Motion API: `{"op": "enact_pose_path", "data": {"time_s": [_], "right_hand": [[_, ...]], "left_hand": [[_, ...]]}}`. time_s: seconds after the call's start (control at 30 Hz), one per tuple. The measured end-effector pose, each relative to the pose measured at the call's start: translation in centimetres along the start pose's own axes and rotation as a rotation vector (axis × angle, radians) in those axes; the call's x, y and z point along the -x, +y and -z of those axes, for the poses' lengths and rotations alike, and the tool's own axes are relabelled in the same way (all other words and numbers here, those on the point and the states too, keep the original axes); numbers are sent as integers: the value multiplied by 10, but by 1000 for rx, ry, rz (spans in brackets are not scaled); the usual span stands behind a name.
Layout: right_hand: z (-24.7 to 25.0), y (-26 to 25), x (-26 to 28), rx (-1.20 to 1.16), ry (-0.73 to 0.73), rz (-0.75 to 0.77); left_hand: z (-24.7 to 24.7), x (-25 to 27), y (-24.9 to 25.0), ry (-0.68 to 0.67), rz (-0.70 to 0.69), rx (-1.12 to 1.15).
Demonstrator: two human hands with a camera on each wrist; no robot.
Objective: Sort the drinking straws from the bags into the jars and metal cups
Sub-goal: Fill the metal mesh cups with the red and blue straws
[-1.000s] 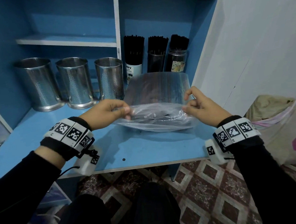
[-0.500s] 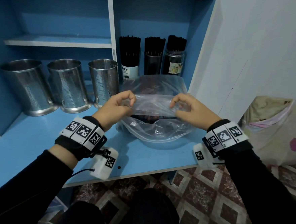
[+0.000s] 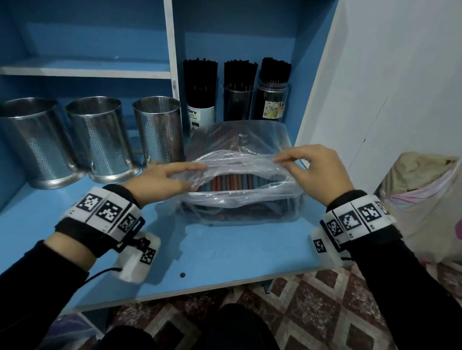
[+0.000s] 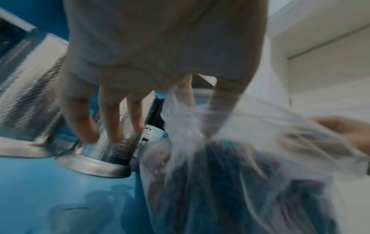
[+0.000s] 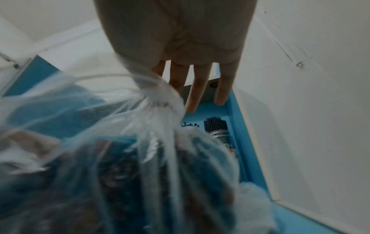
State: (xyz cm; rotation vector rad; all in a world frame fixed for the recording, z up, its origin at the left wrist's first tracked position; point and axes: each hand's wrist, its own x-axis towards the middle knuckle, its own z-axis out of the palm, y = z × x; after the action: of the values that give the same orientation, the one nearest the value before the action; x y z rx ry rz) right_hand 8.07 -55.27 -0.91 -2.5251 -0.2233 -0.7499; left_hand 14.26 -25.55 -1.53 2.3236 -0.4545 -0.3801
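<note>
A clear plastic bag (image 3: 242, 201) lies on the blue shelf, its mouth facing me and spread wide. Red and dark straws (image 3: 226, 181) show inside it. My left hand (image 3: 167, 176) pinches the left side of the bag's upper rim, and my right hand (image 3: 310, 166) pinches the right side. The left wrist view shows thumb and forefinger on the film of the bag (image 4: 250, 158) with the other fingers (image 4: 112, 123) straight. The right wrist view shows the bag (image 5: 140, 142) bunched at the thumb. Three perforated metal cups (image 3: 101, 140) stand at the back left. Three jars (image 3: 239, 92) of black straws stand behind the bag.
A white upright divider (image 3: 171, 42) splits the blue shelf unit, with a small upper shelf (image 3: 85, 67) at the left. A white wall (image 3: 409, 80) closes the right side. A cloth-covered bundle (image 3: 431, 201) sits on the floor at the right. The shelf's front edge (image 3: 205, 288) is near my wrists.
Both hands have moved apart along the bag's rim, pulling its mouth wide so the red and dark straws show. The bag now lies lower on the shelf.
</note>
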Motion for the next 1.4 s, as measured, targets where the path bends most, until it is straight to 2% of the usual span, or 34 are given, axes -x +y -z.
{"op": "enact_pose_path", "data": {"time_s": [0.07, 0.13, 0.23, 0.37, 0.43, 0.57, 0.7, 0.83, 0.9, 1.0, 1.13, 1.2, 1.3, 1.4], "right_hand": [[-3, 8, -1, 67, -76, -69], [-8, 14, 1, 37, -199, -160], [-7, 17, 9, -111, -348, -289], [5, 17, 16, -148, -611, -432], [4, 13, 18, -145, -673, -459], [-8, 10, 19, -108, -535, -372], [-4, 9, 13, -413, -262, -359], [9, 0, 2, -597, -29, -388], [19, -4, -4, -708, -7, -436], [27, -15, -10, -759, -18, -386], [26, -25, -17, -606, 58, -350], [24, -25, -20, -582, 86, -349], [20, -25, -18, -597, 87, -378], [9, -23, -12, -655, -14, -420]], "left_hand": [[2, -1, -3, -104, 45, 53], [1, -2, -7, -165, 93, 189], [-1, -3, -12, -188, 94, 332], [-6, 1, -13, -247, 103, 375], [-12, 3, -14, -242, 90, 385], [-21, 5, -15, -155, 47, 498], [-16, 9, -5, -124, -38, 740], [-6, 8, 8, -193, -208, 939], [-3, 7, 12, -187, -273, 1030], [-7, 5, 21, -99, -332, 1121], [-22, 2, 38, 123, -265, 1173], [-28, 0, 44, 177, -234, 1204], [-36, 1, 48, 162, -174, 1256], [-42, 3, 48, 103, -146, 1375]]}}
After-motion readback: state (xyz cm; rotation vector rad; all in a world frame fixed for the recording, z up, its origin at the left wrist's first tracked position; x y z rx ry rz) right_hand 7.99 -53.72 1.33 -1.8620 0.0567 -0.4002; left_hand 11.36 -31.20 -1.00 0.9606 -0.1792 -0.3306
